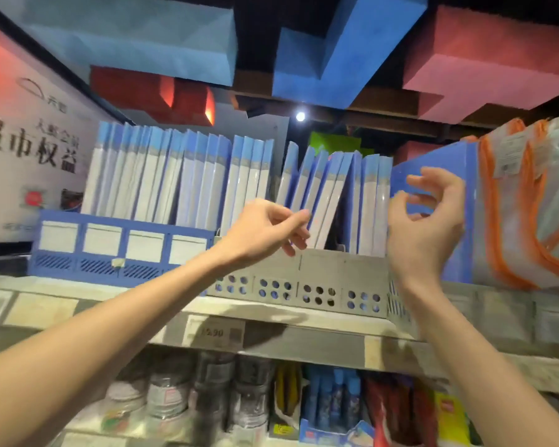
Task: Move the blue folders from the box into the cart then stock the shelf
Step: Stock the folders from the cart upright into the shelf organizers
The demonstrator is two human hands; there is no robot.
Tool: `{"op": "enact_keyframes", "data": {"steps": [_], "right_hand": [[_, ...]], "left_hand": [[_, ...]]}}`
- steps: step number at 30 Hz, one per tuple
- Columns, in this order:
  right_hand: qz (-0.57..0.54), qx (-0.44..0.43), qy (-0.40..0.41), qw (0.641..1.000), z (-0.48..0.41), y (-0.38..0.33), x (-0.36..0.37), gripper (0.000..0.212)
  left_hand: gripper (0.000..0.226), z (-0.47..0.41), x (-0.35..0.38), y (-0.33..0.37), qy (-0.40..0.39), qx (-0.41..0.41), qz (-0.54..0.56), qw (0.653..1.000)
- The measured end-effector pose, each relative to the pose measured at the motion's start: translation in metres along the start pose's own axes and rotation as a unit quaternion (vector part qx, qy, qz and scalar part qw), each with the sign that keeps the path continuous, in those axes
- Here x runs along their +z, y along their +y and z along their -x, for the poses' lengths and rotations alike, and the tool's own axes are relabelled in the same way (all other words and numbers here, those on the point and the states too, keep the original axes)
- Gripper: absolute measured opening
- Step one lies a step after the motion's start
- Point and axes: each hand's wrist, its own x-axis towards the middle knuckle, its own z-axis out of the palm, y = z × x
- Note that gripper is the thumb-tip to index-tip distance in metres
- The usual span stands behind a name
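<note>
**Top shelf, both hands at the folder rack**

L hand (265, 227) is up at the grey rack (336, 262) on the top shelf (304, 345). Fingers are curled, w/ the tips against the bunch of blue folders (323, 201) that lean over in the middle of the rack. Can't tell if it's actually pinching one or just touching, too smeared tbh.

R hand (423, 221) is just to the right, in front of a wide blue file (439, 159). Fingers are loosely curled and spread apart, nothing between them afaict. Its thumb tip sits right by the edge of the upright folders at the rack's right end, touching or not idk.

Folders stand on end, spines out, blue band up top and white below. There's a gap in the rack btw the leaning bunch and the upright ones on the right. More of the same are packed upright in a blue rack (120, 253) just beside the grey one, on its left.

Right of the wide blue file are clear pouches w/ orange trim (523, 204). A price tag (213, 332) is on the shelf edge below the grey rack, digits blurry. Next level down has jars (165, 395) and some blue packs (336, 398). There's a white sign w/ Chinese text (36, 146) far left, and blue and red blocks (336, 43) overhead.
</note>
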Motion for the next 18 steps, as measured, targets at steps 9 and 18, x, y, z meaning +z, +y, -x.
{"op": "enact_keyframes", "data": {"steps": [9,18], "right_hand": [[-0.236,0.204,-0.288,0.905,0.174,-0.132,0.131,0.015],[-0.381,0.225,-0.452,0.775,0.336,-0.288,0.182,0.005]], "left_hand": [[0.045,0.182,-0.152,0.003,0.286,-0.058,-0.089,0.952],[0.042,0.358,-0.290,0.021,0.415,-0.153,-0.189,0.877]]}}
